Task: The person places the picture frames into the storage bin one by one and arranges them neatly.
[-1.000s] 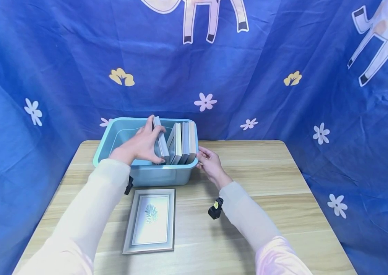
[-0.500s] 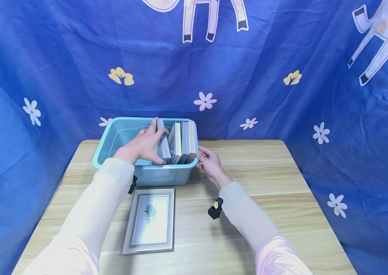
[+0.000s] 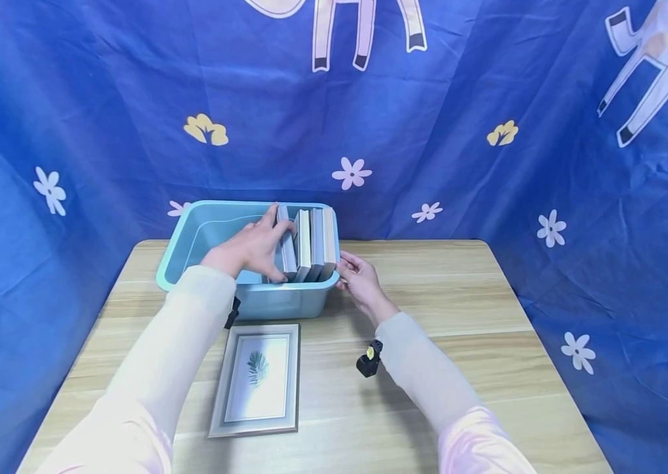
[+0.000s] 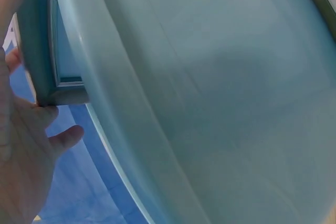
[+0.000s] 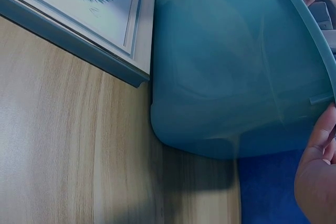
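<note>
A light blue plastic bin (image 3: 274,304) stands near the back of the table. My left hand (image 3: 249,249) reaches inside and grips a picture frame (image 3: 288,253) by its ends, thumb at the near end and fingers at the far end. That frame stands on edge, close beside several others (image 3: 317,245) packed against the bin's right wall. In the left wrist view the held picture frame (image 4: 39,51) shows its moulded border, partly hidden by the bin wall. My right hand (image 3: 363,284) pinches the bin's right rim, its thumb visible at the rim in the right wrist view.
In front of the bin a silver-grey picture frame (image 3: 258,382) with a leaf print lies face up on the wooden table (image 3: 428,296). Blue printed cloth (image 3: 416,131) hangs behind and on both sides. The bin's left part shows its bare floor.
My left hand has moved right with the picture frame, bringing it closer to the row and more upright. The leaning frame beside it has straightened too. My right hand keeps its place.
</note>
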{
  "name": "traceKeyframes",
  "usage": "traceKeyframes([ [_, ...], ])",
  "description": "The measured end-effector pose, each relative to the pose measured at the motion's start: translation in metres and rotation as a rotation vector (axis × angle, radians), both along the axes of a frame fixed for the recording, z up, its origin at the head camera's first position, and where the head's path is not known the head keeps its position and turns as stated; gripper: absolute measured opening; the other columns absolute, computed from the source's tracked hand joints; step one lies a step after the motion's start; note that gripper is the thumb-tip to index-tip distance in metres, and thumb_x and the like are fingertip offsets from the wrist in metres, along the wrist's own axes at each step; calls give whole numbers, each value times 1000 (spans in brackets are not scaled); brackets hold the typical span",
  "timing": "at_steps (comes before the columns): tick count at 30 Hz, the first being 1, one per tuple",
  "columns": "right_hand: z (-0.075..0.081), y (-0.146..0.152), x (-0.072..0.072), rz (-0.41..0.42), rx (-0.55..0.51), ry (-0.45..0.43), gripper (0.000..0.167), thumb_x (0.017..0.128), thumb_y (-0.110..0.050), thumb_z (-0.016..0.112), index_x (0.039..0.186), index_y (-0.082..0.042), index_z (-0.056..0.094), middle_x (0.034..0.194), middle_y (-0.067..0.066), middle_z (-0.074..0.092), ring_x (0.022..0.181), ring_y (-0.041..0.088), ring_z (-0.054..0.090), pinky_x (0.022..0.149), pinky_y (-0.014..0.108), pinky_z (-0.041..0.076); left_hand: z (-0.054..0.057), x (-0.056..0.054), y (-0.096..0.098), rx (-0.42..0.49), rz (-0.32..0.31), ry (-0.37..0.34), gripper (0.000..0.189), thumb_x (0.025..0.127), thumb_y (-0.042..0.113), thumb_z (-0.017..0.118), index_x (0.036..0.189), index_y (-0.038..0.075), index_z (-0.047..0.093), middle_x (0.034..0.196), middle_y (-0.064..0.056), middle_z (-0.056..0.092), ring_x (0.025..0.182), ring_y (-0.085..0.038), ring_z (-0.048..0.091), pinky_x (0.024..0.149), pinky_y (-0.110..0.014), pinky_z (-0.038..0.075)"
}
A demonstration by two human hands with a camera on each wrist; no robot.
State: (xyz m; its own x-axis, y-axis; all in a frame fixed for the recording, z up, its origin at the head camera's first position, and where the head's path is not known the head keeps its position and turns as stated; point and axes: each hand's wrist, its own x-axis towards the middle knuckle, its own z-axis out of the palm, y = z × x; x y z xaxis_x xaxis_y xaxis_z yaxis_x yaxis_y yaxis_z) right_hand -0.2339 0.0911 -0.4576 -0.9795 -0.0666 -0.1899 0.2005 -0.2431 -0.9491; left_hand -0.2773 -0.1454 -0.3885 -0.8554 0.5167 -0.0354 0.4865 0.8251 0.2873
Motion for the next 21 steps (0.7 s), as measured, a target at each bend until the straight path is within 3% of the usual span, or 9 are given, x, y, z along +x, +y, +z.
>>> traceKeyframes([
  [14, 2, -1, 0, 3, 7, 10, 40, 95, 3, 53, 135, 5, 48, 90, 3, 49, 66, 7, 50, 50, 13, 48, 0, -4, 2, -6, 6, -31, 95, 55, 48, 89, 132, 25, 38, 154, -24, -3, 129, -45, 32, 102, -58, 34],
  [17, 1, -1, 0, 7, 10, 13, 40, 95, 3, 54, 135, 5, 48, 90, 3, 49, 65, 6, 50, 49, 13, 47, 1, -4, 4, 28, -48, 10, 96, 58, 42, 88, 136, 19, 37, 153, -23, 10, 130, -42, 32, 103, -57, 35],
  [21, 0, -1, 0, 0, 11, 12, 40, 95, 3, 54, 134, 5, 49, 93, 6, 51, 63, 7, 50, 49, 13, 47, 3, -4, 14, 146, -181, 50, 94, 63, 34, 85, 137, 6, 35, 146, -19, 28, 129, -34, 35, 106, -49, 36],
])
